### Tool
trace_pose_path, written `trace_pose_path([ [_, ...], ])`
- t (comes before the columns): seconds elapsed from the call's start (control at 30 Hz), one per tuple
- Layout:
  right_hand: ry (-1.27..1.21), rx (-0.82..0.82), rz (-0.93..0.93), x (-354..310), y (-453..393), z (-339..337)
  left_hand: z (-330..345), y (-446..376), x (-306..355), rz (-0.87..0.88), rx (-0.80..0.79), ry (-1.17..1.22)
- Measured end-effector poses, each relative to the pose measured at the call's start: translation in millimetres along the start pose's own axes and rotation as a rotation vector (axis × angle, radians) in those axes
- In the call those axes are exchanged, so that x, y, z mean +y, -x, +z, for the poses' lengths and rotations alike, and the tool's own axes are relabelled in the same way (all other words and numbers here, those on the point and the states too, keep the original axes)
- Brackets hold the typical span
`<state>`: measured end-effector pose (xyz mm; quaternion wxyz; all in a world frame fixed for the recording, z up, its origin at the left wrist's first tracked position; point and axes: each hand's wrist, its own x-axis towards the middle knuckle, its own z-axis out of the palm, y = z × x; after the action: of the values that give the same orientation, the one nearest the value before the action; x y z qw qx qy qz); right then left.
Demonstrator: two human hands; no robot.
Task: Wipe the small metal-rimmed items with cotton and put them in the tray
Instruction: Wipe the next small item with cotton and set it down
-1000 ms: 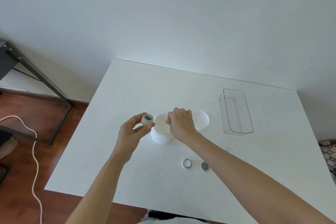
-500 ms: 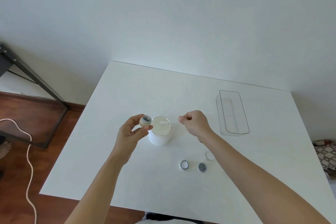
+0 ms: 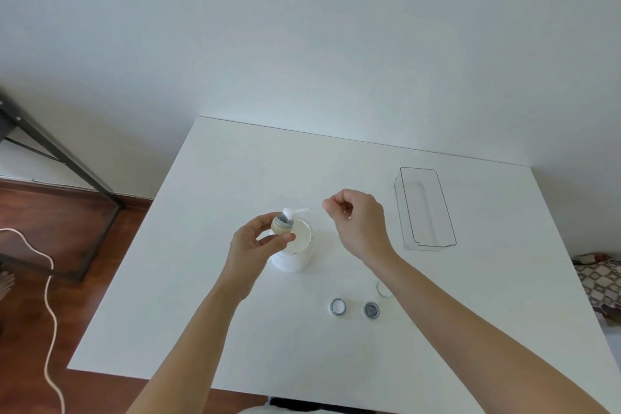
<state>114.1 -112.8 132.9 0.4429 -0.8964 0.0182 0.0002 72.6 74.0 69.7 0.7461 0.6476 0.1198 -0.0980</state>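
Observation:
My left hand [image 3: 252, 245] pinches a small beige item with a grey metal rim [image 3: 281, 224] above an open white jar [image 3: 292, 255]. My right hand [image 3: 358, 225] has its fingers curled and pinches the far end of a cotton swab [image 3: 295, 211]. The swab's white tip touches the held item's rim. Two more metal-rimmed items [image 3: 337, 306] [image 3: 371, 309] lie flat on the white table [image 3: 235, 178] near its front edge. A third small pale item [image 3: 382, 289] is half hidden by my right forearm. The clear tray [image 3: 446, 208] stands to the right with nothing in it.
A black metal frame [image 3: 50, 151] stands on the wooden floor at the left. A pale cord [image 3: 50, 279] and a bare foot [image 3: 5, 282] are there too. Patterned cloth [image 3: 598, 282] lies past the table's right edge.
My right hand drew a cotton swab out of the jar, moved right, and brought the swab's tip onto the item in my left hand. My left hand barely moved.

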Motion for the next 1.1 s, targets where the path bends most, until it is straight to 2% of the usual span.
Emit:
trace_pose_path([
  [0.13,0.103,0.080,-0.256,0.2,8.7,3.7,1.7,1.2,2.4,0.004,-0.022,0.049],
  [0.33,0.466,0.195,-0.732,8.1,17.9,0.6,2.0,1.5,3.6,0.026,-0.041,0.076],
  [0.5,0.557,0.311,-0.847,9.6,20.7,-2.4,1.0,-0.6,2.8,0.041,-0.039,0.089],
  [0.6,0.563,0.326,-0.859,10.6,21.4,-3.9,-0.6,-1.7,1.1,0.043,-0.034,0.102],
  [0.7,0.525,0.318,-0.795,12.6,21.9,-4.2,-2.3,-3.0,-0.7,0.042,-0.022,0.124],
  [0.9,0.261,0.233,-0.380,18.8,16.5,-1.5,-11.7,-3.8,-7.2,0.006,0.015,0.179],
  [1.0,0.332,0.139,-0.277,26.9,9.0,5.3,-16.6,-2.4,-7.6,-0.012,-0.002,0.198],
  [1.1,0.457,0.045,-0.286,31.4,2.9,17.7,-20.2,-1.3,-8.5,-0.025,-0.012,0.203],
])
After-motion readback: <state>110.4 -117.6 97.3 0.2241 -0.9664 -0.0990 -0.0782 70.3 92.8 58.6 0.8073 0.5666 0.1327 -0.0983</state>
